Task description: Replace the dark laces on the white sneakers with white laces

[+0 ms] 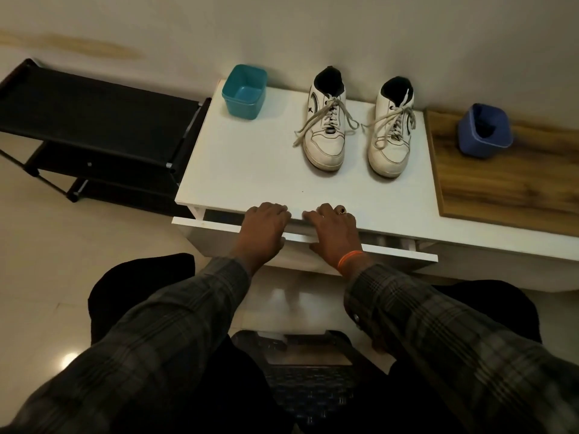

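Both hands, left hand (265, 228) and right hand (333, 228), rest flat-fingered on the drawer front (219, 229) at frame centre, gripping nothing; the sneakers (326, 133) look untouched, so reach up-frame next

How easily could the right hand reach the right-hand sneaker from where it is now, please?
Probably easily. The right hand rests on the drawer front, and only bare white cabinet top lies between it and the right-hand sneaker. The loose laces trail on the top.
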